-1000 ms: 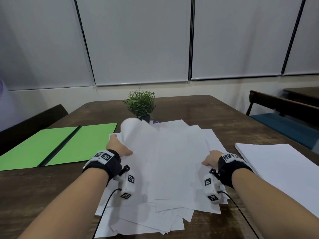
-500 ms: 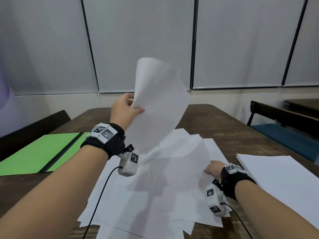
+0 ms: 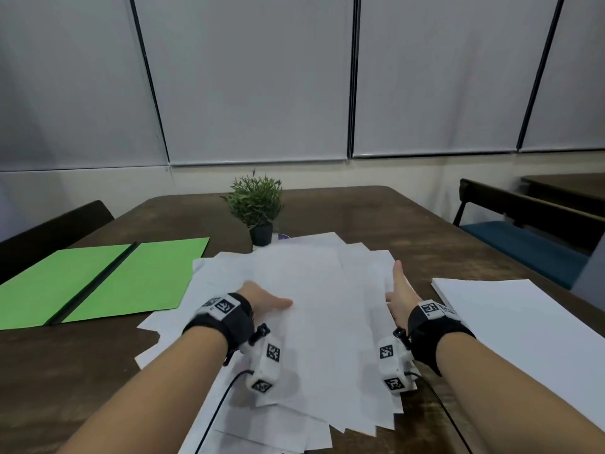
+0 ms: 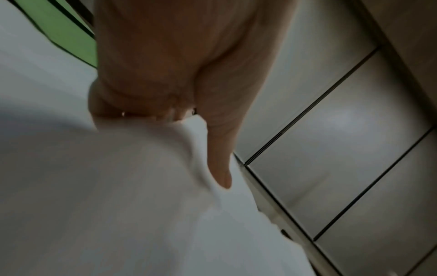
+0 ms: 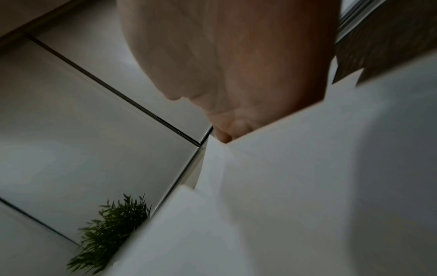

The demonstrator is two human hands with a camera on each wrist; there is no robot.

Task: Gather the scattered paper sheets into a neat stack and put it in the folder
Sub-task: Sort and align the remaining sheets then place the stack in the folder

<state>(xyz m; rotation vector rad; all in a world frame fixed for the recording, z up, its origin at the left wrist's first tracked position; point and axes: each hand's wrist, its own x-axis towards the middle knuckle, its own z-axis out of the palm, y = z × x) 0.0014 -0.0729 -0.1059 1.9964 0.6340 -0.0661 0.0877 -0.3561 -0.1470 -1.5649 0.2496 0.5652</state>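
Several white paper sheets lie fanned in a loose pile on the dark wooden table. My left hand is at the pile's left side and pinches the top sheet, thumb on top and fingers curled beneath. At the pile's right edge is my right hand, its thumb straight and raised off the paper. Its fingers are hidden under the sheets. The green folder lies open flat to the left, just touching the pile.
A separate neat white stack sits at the right table edge. A small potted plant stands just behind the pile. A dark chair with a blue seat is at the right, another chair at the far left.
My left hand, which held one sheet high in the air, has come down and laid it on the middle of the pile. My right hand turned thumb-up at the right edge.
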